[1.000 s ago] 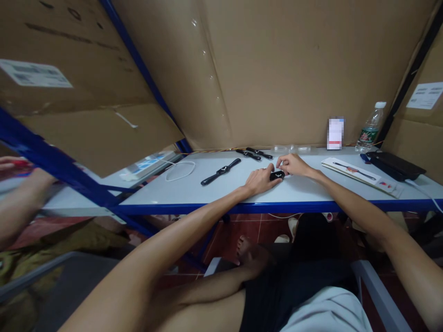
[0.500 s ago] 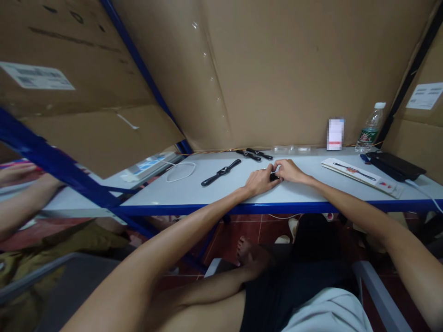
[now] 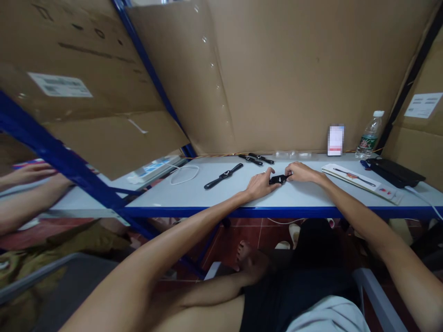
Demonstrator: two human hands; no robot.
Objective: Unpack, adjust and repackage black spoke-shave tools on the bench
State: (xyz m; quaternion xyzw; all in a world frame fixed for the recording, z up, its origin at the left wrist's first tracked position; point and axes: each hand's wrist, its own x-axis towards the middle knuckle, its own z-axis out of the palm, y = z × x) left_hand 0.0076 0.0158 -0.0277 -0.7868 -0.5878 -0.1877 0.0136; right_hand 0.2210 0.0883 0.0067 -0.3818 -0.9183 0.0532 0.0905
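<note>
Between my hands, low over the white table, is a black smartwatch (image 3: pixel 278 179) with a glossy dark face and a small light mark on it. My left hand (image 3: pixel 258 185) grips its left side between thumb and fingers. The fingers of my right hand (image 3: pixel 301 173) pinch the black strap at the other end; the strap's tip is hidden in them. To the left, another black watch (image 3: pixel 226 174) lies flat with its band stretched out. Behind it, two more black watches, one nearer (image 3: pixel 252 160) and one farther (image 3: pixel 262 158), lie side by side.
A white cable (image 3: pixel 184 174) curls at left. Clear plastic pieces (image 3: pixel 293 154), a phone (image 3: pixel 335 140) and a water bottle (image 3: pixel 368 138) line the cardboard back. At right lie a printed watch package (image 3: pixel 360 182) and a black case (image 3: pixel 398 173). Another person's forearm (image 3: pixel 34 203) shows far left.
My hands have drawn apart, the right one moving right, and the watch face now shows between them. The whole view has shifted slightly.
</note>
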